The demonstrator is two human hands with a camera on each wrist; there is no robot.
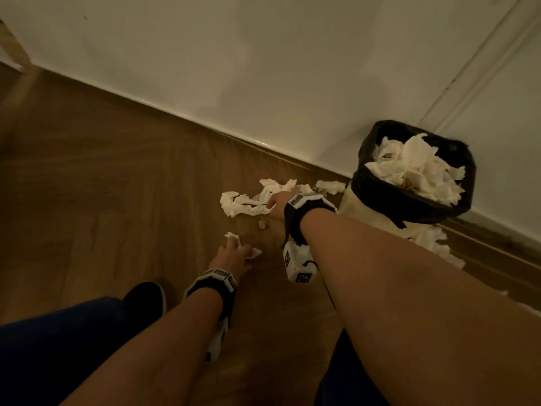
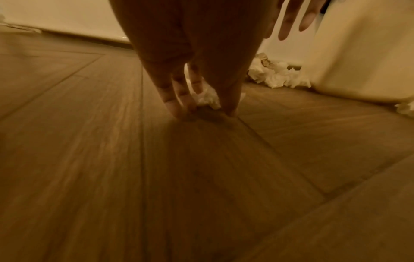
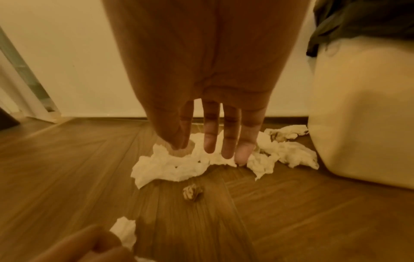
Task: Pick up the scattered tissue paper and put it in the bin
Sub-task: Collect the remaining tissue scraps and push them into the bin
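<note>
- The head view alone shows the whole scene: the bin [image 1: 380, 206], cream-sided with a black liner [image 1: 409, 200], stands at the far right against the wall, already heaped with white tissue [image 1: 415, 168].
- From there the right hand [image 1: 278, 205] reaches down over a long twisted strip of tissue paper [image 1: 246, 205] lying on the floor just left of the bin; more pieces lie behind the hand and at the bin's near right side.
- The right wrist view shows what the head view hides: the right fingers [image 3: 210, 141] are straight and spread, tips just at the strip [image 3: 170, 168], so this grip is released and holds nothing.
- It also shows a small brownish crumpled scrap [image 3: 192, 192] on the floor nearer than the strip, apart from it.
- The left hand [image 1: 232, 253], nearer and to the left, is down at the floor over a small white tissue piece [image 1: 232, 236].
- The left wrist view shows its fingertips [image 2: 172, 106] and thumb meeting at the floor with the tissue piece [image 2: 208, 99] bunched between and behind them; it appears pinched, though the picture is blurred.
- That view also catches a crumpled clump of tissue [image 2: 277, 76] against the bin's base.
- The floor [image 1: 117, 186] is brown wood-look planks; a pale wall [image 1: 263, 54] with a skirting board runs diagonally behind, and a dark shoe [image 1: 146, 297] stands at the near left.
</note>
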